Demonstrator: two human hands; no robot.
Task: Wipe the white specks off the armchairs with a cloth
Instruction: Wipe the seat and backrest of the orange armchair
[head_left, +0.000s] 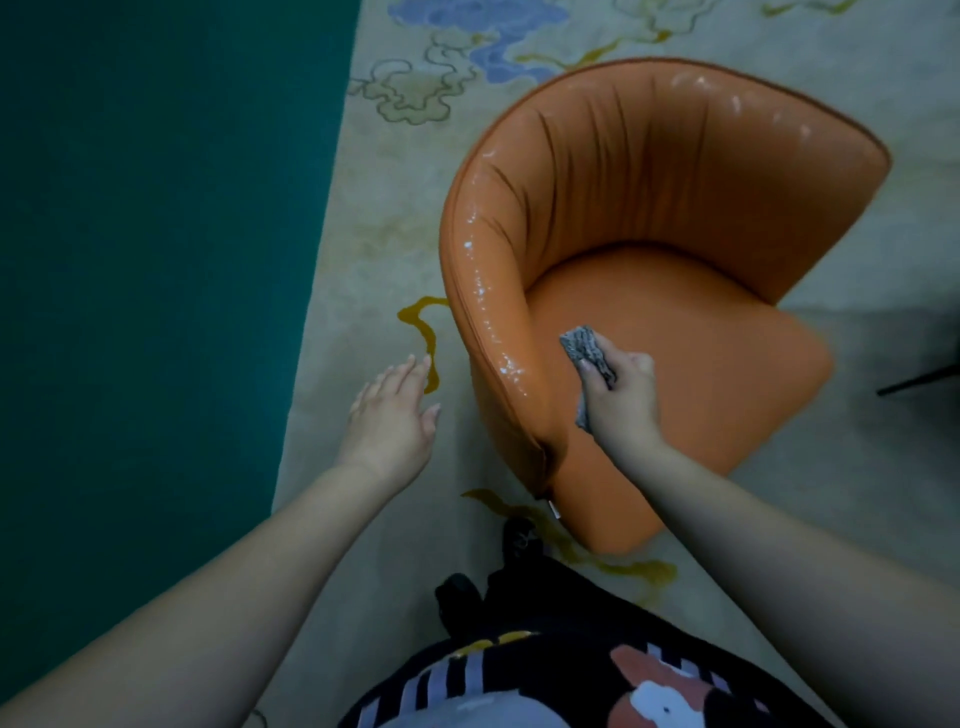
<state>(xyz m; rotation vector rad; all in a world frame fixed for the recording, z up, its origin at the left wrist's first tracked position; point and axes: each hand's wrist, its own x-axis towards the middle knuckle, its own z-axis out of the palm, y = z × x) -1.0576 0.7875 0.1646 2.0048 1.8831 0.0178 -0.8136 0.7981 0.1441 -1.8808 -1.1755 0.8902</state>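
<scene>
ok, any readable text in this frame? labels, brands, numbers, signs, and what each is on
None legible.
Small pale tag at the lower front corner of the orange armchair: too small and blurred to tell if it carries text.
Dark top at the bottom edge: stripes and a cartoon graphic only, no letters.
Grey cloth in the right hand and patterned rug: no writing.

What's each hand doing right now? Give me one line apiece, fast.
Left hand: open, fingers straight, holding nothing, hovering over the rug.
Right hand: closed on the grey cloth, at the orange armchair.
</scene>
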